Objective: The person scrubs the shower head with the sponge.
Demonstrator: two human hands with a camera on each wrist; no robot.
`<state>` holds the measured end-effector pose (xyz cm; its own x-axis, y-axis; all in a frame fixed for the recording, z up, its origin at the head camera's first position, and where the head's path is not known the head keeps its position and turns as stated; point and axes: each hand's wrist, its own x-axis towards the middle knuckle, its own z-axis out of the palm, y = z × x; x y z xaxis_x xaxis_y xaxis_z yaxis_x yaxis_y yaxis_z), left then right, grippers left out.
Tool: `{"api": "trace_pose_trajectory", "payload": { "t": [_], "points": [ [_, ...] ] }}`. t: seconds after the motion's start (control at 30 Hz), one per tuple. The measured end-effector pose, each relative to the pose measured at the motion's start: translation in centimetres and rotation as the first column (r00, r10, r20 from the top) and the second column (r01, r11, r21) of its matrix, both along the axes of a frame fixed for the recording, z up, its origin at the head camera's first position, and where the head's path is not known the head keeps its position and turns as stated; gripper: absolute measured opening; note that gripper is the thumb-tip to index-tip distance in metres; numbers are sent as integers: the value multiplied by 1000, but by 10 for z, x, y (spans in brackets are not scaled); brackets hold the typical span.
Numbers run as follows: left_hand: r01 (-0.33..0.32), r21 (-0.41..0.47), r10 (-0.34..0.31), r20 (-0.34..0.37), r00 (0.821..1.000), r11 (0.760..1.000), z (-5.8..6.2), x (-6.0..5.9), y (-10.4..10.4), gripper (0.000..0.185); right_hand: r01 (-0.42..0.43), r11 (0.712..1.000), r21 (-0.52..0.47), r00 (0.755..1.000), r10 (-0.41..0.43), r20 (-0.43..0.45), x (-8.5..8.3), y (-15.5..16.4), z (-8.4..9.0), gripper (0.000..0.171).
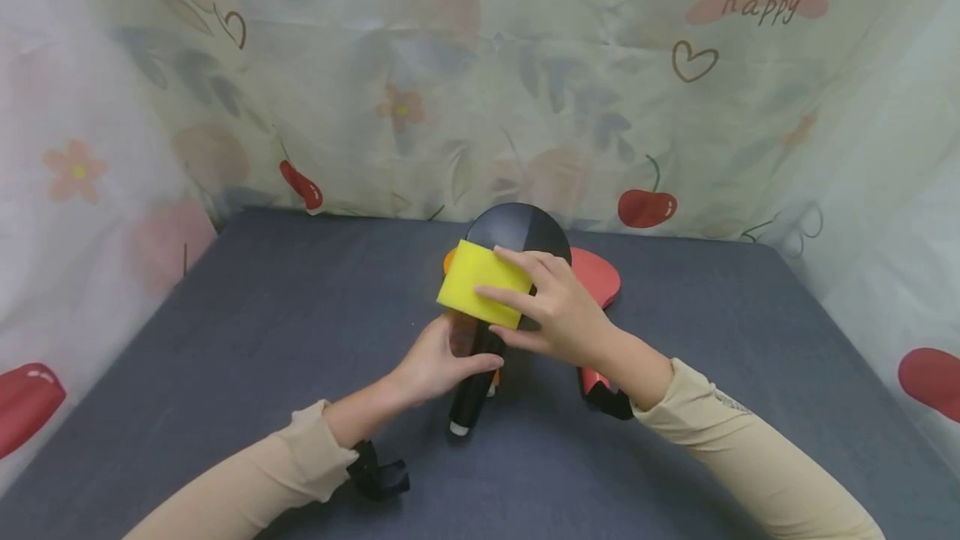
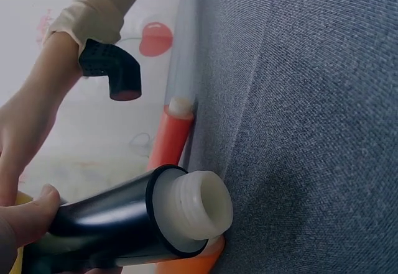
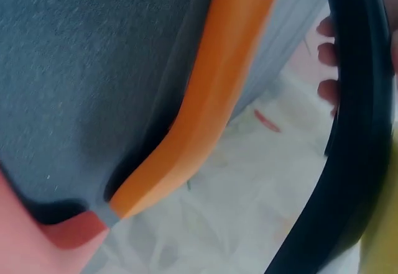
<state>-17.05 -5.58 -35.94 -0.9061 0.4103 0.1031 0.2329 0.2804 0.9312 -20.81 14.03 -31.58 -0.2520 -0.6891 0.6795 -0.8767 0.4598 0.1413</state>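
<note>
Grey fabric covers the surface (image 1: 225, 373) in front of you, and a translucent printed curtain (image 1: 525, 90) hangs round it from 9 through 12 to 3 o'clock. On that curtain you can read the word "happy" twice, at 11 and at 1 o'clock, among cherries, hearts and flowers; nothing else in view carries legible writing or a brand.

At the centre you hold the black paddle (image 1: 517, 233) raised off the surface, its round head toward 12 o'clock. A red paddle (image 1: 597, 276) lies flat just to the 3 o'clock side of it, and an orange paddle (image 3: 211, 118) lies beneath and slightly toward 9 o'clock.

Your left hand (image 1: 433, 363) has its grip curled round the black handle (image 2: 118, 221), whose white end cap points toward 6 o'clock. Your right hand (image 1: 558, 311) pinches the yellow sponge (image 1: 482, 283) between thumb and fingers and presses it against the black head.

The risk I judge from here: with only the handle held, a hard press of the sponge could twist the paddle in your left grip or tip the head onto the paddles below. The sponge is held by one edge, so it may fold or slip out sideways.
</note>
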Motion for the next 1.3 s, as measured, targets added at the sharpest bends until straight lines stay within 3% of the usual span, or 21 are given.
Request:
{"api": "trace_pose_trajectory", "payload": {
  "t": [0.27, 0.4, 0.6, 0.73, 0.9, 1.07, 1.2, 1.3],
  "points": [
    [-79, -25, 81, 117, 990, 997, 1, 2, 1, 50, 150, 983, -108, 987, -142, 76, -7, 19, 3, 47],
    [-51, 39, 45, 151, 988, 998, 0, 2, -1, 48, 217, 963, -159, 972, -198, 127, -6, 26, -2, 47],
    [-23, 95, 5, 192, 981, 995, -2, 0, -2, 49, 170, 968, -185, 978, -143, 152, 4, 27, -15, 38],
    [-39, 129, 7, 236, 972, 991, -1, 0, -3, 53, 129, 974, -187, 986, -106, 127, 11, 27, -21, 43],
    [-40, 200, -14, 264, 964, 979, 2, -1, -3, 51, 155, 967, -203, 983, -131, 128, 10, 33, -28, 36],
    [-45, 238, -24, 277, 960, 970, 2, 0, -4, 47, 229, 926, -299, 967, -181, 181, 1, 39, -33, 55],
    [-40, 274, -45, 296, 954, 961, 2, 0, -4, 47, 272, 877, -397, 949, -177, 259, -7, 40, -33, 56],
    [-35, 295, -60, 306, 950, 955, 2, 0, -5, 46, 277, 856, -437, 942, -152, 299, -8, 37, -34, 55]
  ]
}}
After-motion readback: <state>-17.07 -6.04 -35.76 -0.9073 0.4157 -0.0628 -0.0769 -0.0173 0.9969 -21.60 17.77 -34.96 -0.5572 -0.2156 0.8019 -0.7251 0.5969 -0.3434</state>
